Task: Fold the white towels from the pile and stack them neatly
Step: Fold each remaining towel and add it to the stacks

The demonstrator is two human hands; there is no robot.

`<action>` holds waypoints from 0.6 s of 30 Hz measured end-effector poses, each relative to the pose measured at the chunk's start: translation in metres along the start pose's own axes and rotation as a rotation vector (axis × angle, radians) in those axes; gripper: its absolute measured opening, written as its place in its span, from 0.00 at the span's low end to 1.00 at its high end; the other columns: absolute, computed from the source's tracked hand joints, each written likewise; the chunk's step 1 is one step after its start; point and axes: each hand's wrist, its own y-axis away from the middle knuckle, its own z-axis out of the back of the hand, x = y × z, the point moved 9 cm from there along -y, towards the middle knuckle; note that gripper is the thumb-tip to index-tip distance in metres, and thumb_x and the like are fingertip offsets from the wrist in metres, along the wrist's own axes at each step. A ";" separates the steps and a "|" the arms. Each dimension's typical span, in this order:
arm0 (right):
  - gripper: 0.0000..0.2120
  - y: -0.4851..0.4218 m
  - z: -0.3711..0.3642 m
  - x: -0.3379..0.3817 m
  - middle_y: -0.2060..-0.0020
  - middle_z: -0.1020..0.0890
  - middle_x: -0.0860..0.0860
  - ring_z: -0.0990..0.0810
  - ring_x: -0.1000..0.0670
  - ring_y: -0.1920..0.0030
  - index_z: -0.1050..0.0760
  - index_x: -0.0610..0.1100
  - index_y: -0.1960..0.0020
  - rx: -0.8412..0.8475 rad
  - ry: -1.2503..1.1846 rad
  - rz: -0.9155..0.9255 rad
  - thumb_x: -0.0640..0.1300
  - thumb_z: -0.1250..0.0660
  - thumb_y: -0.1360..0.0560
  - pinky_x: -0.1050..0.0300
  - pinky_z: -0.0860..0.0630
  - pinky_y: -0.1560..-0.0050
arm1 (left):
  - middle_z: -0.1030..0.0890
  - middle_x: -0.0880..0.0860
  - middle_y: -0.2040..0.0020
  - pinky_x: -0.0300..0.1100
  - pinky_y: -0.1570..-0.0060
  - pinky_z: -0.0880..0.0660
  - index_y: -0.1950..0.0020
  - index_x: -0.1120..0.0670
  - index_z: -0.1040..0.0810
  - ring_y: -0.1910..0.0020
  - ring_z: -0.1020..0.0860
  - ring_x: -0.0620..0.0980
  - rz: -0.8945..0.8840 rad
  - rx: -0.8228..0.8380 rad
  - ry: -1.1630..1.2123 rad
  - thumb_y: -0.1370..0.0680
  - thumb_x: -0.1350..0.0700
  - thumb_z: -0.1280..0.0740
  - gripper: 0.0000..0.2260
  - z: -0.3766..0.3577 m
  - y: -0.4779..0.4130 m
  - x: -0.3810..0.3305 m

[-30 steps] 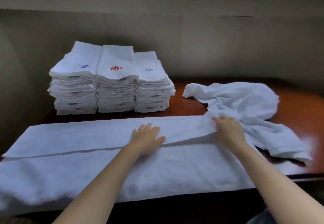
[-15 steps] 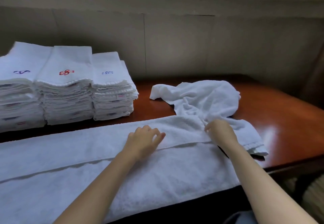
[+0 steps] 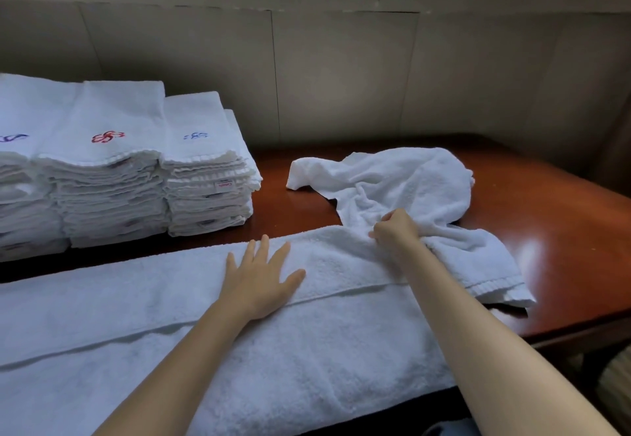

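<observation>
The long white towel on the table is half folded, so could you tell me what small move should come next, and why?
Probably draw the right hand leftward, folding the gripped end over the long white terry towel, since the left hand lies flat at its middle, anchoring it. The crumpled white towel lies beside that end.

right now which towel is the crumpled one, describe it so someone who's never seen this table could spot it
Start at the wooden table, right of the stacks of folded towels. The crumpled towel lies there in a loose heap, with the right hand gripping its near edge. Unlike the long towel spread flat under the left hand, it is bunched and unfolded.
</observation>
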 end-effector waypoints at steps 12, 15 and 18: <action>0.19 0.049 -0.007 0.050 0.41 0.26 0.42 0.29 0.41 0.43 0.30 0.40 0.36 -0.305 0.617 0.551 0.35 0.39 0.27 0.52 0.33 0.45 | 0.63 0.51 0.22 0.69 0.32 0.59 0.23 0.40 0.58 0.23 0.62 0.56 0.328 0.081 -0.005 0.25 0.28 0.57 0.34 0.018 0.027 0.083; 0.22 0.067 -0.064 0.058 0.29 0.34 0.43 0.40 0.41 0.28 0.34 0.45 0.29 0.021 0.664 0.644 0.54 0.46 0.20 0.46 0.43 0.30 | 0.62 0.50 0.21 0.66 0.30 0.57 0.22 0.40 0.57 0.23 0.60 0.54 0.438 0.066 0.043 0.24 0.29 0.55 0.33 0.024 0.043 0.132; 0.32 0.070 -0.102 0.031 0.22 0.52 0.49 0.56 0.41 0.23 0.50 0.54 0.23 0.301 0.750 0.521 0.67 0.56 0.23 0.36 0.59 0.28 | 0.61 0.49 0.21 0.62 0.28 0.58 0.23 0.38 0.57 0.22 0.59 0.52 0.498 0.057 0.098 0.24 0.30 0.55 0.32 0.021 0.066 0.178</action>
